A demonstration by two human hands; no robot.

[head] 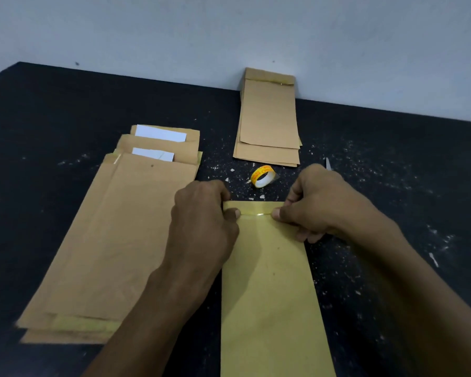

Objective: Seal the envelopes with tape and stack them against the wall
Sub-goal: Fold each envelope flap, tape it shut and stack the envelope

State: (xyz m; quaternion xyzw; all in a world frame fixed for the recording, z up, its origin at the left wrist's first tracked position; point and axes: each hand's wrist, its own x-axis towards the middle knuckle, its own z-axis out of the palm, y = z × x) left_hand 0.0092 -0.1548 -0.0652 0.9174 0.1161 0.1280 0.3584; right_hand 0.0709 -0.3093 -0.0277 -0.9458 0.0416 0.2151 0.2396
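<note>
Nearest the camera, a yellow-brown envelope [272,289] lies flat on the dark speckled worktop [392,202], its long side running away from the viewer and its folded flap at the far end. A shiny strip of clear tape [256,214] runs across the flap's edge. The left hand [201,221] grips the envelope's far left corner, thumb pressed on the tape's left end with the fingers [218,190] curled over the top edge. The right hand [318,202] pinches the far right corner in the same way, thumb on the tape's right end and the other fingers bent around the side edge.

To the left, a pile of brown envelopes [114,240] lies fanned on the worktop; white paper [160,133] shows at the open tops of the farther ones.

Just beyond the hands, a small roll of tape [263,176] with a yellow printed core lies tilted on the worktop among white paper scraps. A thin pale object lies right of it; I cannot tell what it is.

Farthest away, a stack of sealed envelopes [268,118] lies with its far end touching the pale wall [229,31], glossy tape across the top one's flap.
</note>
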